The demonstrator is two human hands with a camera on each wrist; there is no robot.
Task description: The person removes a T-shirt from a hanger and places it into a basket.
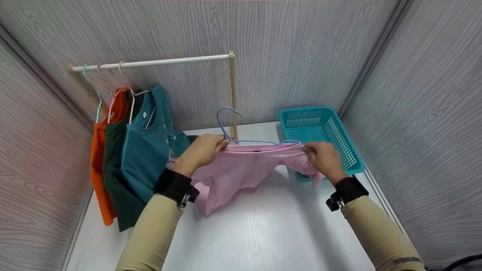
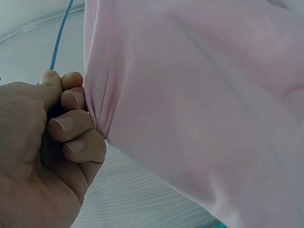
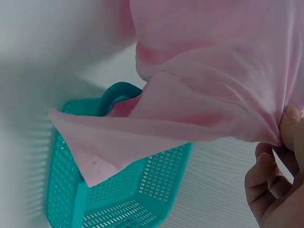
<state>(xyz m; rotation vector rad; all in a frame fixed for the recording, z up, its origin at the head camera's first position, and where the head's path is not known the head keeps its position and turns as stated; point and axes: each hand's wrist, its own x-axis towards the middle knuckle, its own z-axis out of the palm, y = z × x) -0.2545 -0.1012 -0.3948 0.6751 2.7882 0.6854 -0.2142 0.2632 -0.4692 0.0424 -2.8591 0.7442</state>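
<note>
A pink T-shirt (image 1: pixel 248 169) is stretched between both hands, its ribbed neckline (image 2: pixel 99 71) pulled wide. My left hand (image 1: pixel 203 150) grips the neckline's left end together with the wire of a blue clothes hanger (image 1: pixel 221 122). In the left wrist view the thumb presses on the blue wire and the other fingers curl at the ribbing. The hanger's hook points up, and its lower wire runs along the neck opening to the right, partly inside the shirt. My right hand (image 1: pixel 324 158) pinches the neckline's right end between thumb and finger. One sleeve (image 3: pixel 104 147) hangs below it.
A white-barred clothes rack (image 1: pixel 169 61) stands at the back left. Orange (image 1: pixel 98 169), dark green (image 1: pixel 116 177) and teal (image 1: pixel 145 150) shirts hang from it on hangers. A turquoise plastic basket (image 1: pixel 344 139) sits at the back right, behind the right hand, on the white table (image 1: pixel 256 233).
</note>
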